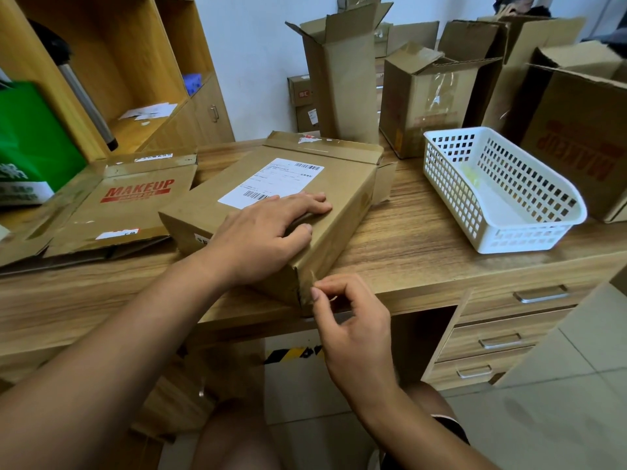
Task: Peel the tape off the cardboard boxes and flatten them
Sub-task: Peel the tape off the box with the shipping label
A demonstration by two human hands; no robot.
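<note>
A brown cardboard box [339,195] with a white shipping label [271,181] lies flat on the wooden desk, its near corner at the desk's front edge. My left hand [268,232] rests flat on top of the box, fingers spread and pressing it down. At the box's near corner my right hand [349,320] has its fingers curled, with thumb and forefinger pinching at the clear tape [310,290] on that corner.
A flattened "MAKEUP" box [125,205] lies to the left. A white plastic basket [502,195] stands on the right. Several open, upright boxes [342,79] crowd the back and right of the desk [424,239]. Drawers [509,334] sit below right; wooden shelves stand at left.
</note>
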